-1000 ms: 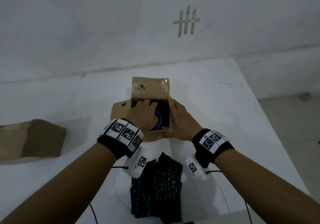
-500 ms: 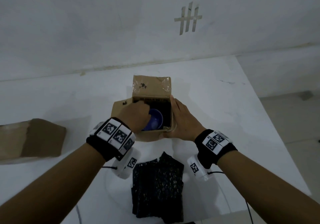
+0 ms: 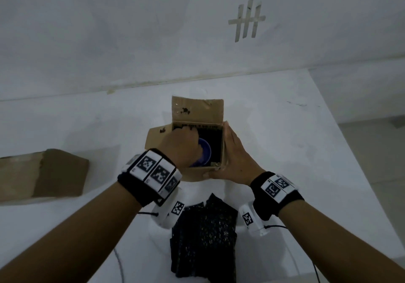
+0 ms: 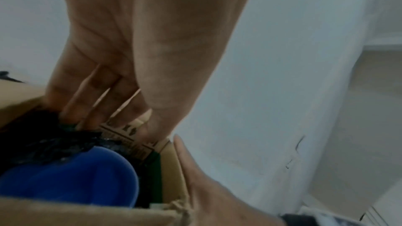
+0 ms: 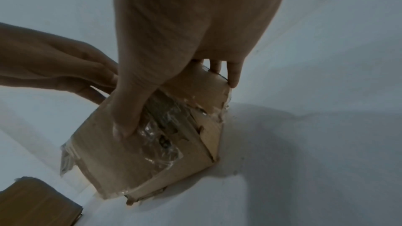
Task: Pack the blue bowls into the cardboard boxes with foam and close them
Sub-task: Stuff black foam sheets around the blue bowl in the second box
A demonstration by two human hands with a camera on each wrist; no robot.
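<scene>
An open cardboard box (image 3: 197,111) stands mid-table with its far flap up. A blue bowl (image 3: 205,151) sits inside it, on black foam lining (image 4: 43,143). My left hand (image 3: 184,138) reaches into the box's far left corner. Its fingers (image 4: 87,109) point down, their tips on the foam edge beside the bowl (image 4: 71,183). My right hand (image 3: 232,153) grips the box's right near corner. Its thumb (image 5: 126,118) lies on the taped near face (image 5: 152,152), and its fingertips (image 5: 233,76) hook over the far edge.
A stack of black foam sheets (image 3: 203,239) lies near the table's front edge, between my forearms. A second cardboard box (image 3: 41,175) lies on its side at the far left. The white table ends at the right, with floor beyond. A wall runs behind.
My left hand has slid from over the bowl to the far left corner of the box, uncovering more of the blue bowl. The right hand and the box have stayed put.
</scene>
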